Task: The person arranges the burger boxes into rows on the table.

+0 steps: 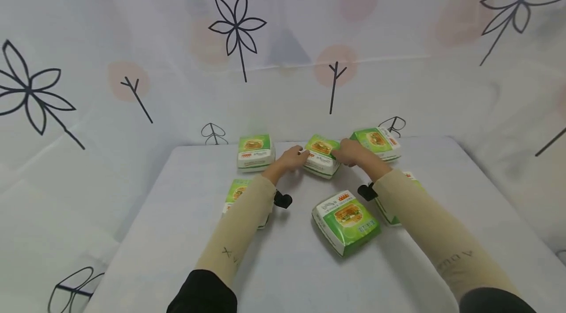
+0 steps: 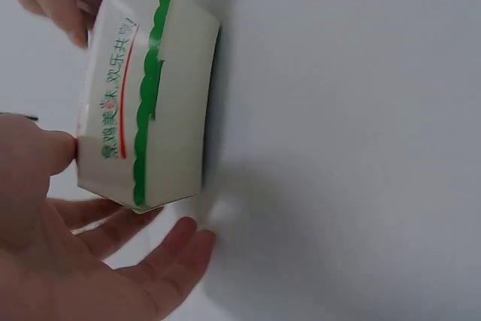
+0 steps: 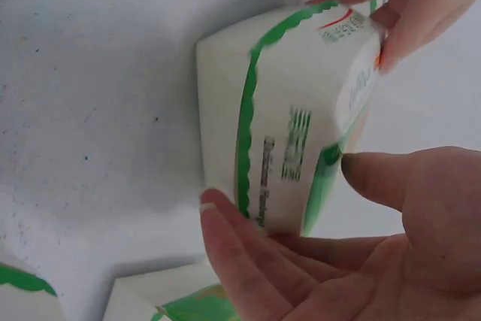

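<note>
Hands [image 1: 294, 157] [image 1: 352, 153] both grip one green-and-white box [image 1: 321, 162], its burger picture [image 1: 322, 146] clear only in the head view.

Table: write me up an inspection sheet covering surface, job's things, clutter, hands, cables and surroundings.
Surface: white table; small dark specks show in the right wrist view.
Job's things: six green-and-white boxes; far left box, far middle box, far right box, near left box partly behind the left sleeve, near middle box, near right box partly behind the right sleeve.
Clutter: nothing seen.
Left hand: grips the far middle box.
Right hand: grips that same box.
Cables: nothing seen.
Surroundings: pale backdrop with flower drawings.
</note>
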Motion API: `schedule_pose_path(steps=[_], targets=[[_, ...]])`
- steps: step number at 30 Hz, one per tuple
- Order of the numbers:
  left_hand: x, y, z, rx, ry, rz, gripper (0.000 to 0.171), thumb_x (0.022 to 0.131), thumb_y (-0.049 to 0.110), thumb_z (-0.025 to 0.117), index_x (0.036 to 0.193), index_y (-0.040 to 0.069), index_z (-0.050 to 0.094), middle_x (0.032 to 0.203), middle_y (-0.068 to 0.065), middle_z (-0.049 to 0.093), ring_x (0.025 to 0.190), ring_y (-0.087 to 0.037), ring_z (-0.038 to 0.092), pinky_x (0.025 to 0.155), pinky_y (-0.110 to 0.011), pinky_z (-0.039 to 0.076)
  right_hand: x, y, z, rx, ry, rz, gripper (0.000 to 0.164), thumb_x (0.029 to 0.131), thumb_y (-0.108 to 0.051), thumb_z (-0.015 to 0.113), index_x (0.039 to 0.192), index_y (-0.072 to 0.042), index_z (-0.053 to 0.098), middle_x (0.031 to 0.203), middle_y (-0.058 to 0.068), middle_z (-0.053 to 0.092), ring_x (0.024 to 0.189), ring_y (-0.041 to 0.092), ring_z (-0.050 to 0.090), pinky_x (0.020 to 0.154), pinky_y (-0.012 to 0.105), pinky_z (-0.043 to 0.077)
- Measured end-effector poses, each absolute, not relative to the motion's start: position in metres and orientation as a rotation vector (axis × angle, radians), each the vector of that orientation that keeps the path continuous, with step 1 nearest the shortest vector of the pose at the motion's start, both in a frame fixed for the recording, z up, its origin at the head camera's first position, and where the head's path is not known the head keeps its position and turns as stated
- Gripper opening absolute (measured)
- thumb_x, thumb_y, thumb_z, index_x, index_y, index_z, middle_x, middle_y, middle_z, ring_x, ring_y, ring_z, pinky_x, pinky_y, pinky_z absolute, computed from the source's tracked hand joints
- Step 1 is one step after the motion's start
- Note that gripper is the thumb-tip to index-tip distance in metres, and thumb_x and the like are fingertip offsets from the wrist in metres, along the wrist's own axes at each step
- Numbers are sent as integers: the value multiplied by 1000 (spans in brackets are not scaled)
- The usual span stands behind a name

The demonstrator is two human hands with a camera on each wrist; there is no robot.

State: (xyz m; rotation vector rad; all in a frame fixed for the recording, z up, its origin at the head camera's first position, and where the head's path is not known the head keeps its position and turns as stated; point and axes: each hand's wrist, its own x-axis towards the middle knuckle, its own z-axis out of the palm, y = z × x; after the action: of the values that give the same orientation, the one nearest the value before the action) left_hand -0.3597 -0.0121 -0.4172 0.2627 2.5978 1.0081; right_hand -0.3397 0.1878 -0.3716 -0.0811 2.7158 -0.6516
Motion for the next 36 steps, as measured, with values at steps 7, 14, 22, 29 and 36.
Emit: schedule_pose_path(steps=[7, 14, 22, 29, 36], targets=[[-346, -7, -410, 241, 2543, 965, 63, 98, 47, 38, 139, -1, 36, 132, -17, 47, 99, -24, 55, 80, -39, 52, -344, 193, -372, -93, 2756, -666, 53, 100, -22, 39, 132, 19, 31, 119, 32, 48, 85, 29, 58, 76, 40, 54], [-343, -12, -407, 114, 2467, 1162, 67, 98, 43, 42, 143, -5, 27, 130, -20, 46, 97, -28, 60, 80, -37, 53, -335, 194, -372, -114, 2703, -727, 55, 100, -25, 40, 133, 17, 31, 129, 33, 42, 103, 36, 55, 75, 40, 54], [-349, -13, -416, 156, 2207, 1447, 58, 100, 31, 44, 142, -5, 26, 116, -17, 51, 91, -25, 63, 83, -38, 53, -335, 192, -380, -113, 2550, -948, 53, 101, -25, 36, 137, 13, 27, 129, 28, 40, 110, 33, 50, 84, 41, 53], [-355, -18, -416, 148, 2320, 1464, 58, 100, 35, 43, 141, -4, 30, 121, -16, 51, 93, -23, 61, 82, -37, 53, -345, 186, -379, -156, 2530, -1046, 50, 101, -25, 35, 135, 11, 31, 125, 26, 44, 110, 33, 51, 87, 43, 50], [-365, -20, -419, 80, 2351, 1507, 58, 100, 36, 42, 143, 0, 29, 126, -17, 50, 95, -23, 59, 84, -39, 51, -356, 177, -380, -146, 2530, -1065, 51, 101, -24, 35, 138, 11, 29, 126, 26, 44, 109, 31, 51, 90, 43, 49]])
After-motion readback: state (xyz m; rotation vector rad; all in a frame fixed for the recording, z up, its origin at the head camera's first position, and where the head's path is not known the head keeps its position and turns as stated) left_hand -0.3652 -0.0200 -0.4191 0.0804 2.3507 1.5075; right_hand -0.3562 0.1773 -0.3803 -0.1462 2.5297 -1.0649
